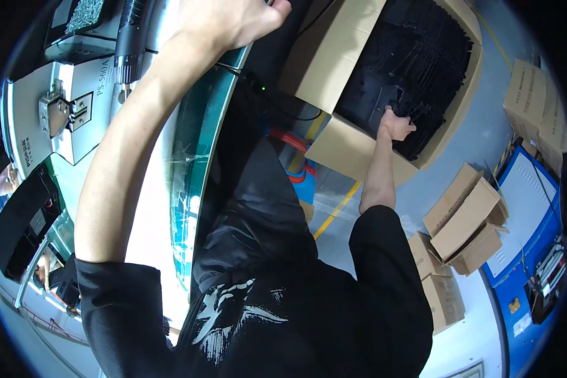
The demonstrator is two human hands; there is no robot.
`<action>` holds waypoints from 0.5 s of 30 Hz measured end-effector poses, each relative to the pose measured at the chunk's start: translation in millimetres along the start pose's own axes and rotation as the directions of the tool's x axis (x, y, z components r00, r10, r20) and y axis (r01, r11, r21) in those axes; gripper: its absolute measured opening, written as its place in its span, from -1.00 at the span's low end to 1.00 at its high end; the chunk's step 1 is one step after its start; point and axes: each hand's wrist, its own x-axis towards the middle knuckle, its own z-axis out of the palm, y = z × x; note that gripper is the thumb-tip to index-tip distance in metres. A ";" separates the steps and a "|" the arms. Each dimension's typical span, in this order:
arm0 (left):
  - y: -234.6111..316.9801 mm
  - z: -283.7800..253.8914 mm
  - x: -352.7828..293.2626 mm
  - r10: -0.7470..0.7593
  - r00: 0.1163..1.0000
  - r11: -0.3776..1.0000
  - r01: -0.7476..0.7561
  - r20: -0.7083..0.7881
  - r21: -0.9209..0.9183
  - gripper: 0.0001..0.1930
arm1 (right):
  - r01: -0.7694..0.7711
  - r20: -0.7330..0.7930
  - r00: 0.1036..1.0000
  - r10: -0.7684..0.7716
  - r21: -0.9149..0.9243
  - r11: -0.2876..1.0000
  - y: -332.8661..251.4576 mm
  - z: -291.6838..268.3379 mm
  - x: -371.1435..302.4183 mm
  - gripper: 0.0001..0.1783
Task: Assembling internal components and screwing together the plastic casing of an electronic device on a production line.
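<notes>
My right hand (395, 125) reaches down into an open cardboard box (343, 142) on my right. Its fingers are bent around the edge of a black part (375, 101), one of many thin dark pieces packed in rows there; the exact kind cannot be made out. My left hand (230, 22) is at the top of the view, over the edge of the green-topped workbench (198, 135). The upper border cuts off most of its fingers, so whether it holds anything is hidden. A black electric screwdriver (130, 44) hangs upright beside my left forearm.
A white boxy machine (85, 107) and a tray of small screws (85, 16) are at the left. Cardboard cartons (466, 217) and a blue-framed white panel (523, 208) stand at the right. Red cables (288, 138) hang beneath the large box.
</notes>
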 end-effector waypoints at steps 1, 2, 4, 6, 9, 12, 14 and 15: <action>-1.3 -0.8 0.0 -0.008 1.000 1.000 0.008 -0.002 0.007 -0.23 | -0.011 0.022 1.000 0.010 0.039 0.999 -1.2 -9.9 -2.6 -0.12; -2.3 -0.5 -0.5 -0.006 1.000 1.000 0.006 -0.009 -0.009 -0.23 | -0.023 0.045 0.999 0.019 0.078 0.997 -1.8 -16.7 -5.3 -0.16; -8.5 11.3 -4.3 0.105 0.954 0.986 -0.136 -0.280 -0.094 -0.23 | 0.000 0.026 1.000 -0.002 0.080 0.997 6.4 -24.2 -1.8 -0.18; -7.8 8.9 -3.0 0.060 0.984 0.995 -0.072 -0.168 -0.065 -0.22 | 0.013 0.092 0.996 -0.020 0.067 0.998 3.8 -47.7 -7.3 -0.23; -2.4 3.4 -2.2 0.014 0.998 1.000 -0.015 -0.055 -0.022 -0.22 | -0.055 0.113 0.993 0.037 0.162 0.985 10.4 -51.7 -3.6 -0.23; -1.9 1.8 -2.5 0.014 0.998 0.999 -0.017 -0.067 -0.046 -0.22 | 0.075 0.070 0.994 -0.086 0.149 0.986 14.9 -57.4 -2.4 -0.20; -0.8 2.1 -2.5 0.004 0.996 0.999 -0.008 -0.084 -0.044 -0.22 | 0.156 -0.034 0.988 -0.152 0.159 0.975 21.6 -38.7 -4.5 -0.15; -8.2 6.4 -5.0 0.013 0.996 0.999 -0.017 -0.086 -0.048 -0.22 | 0.249 -0.131 0.964 -0.230 0.163 0.955 22.6 -30.0 -5.7 -0.09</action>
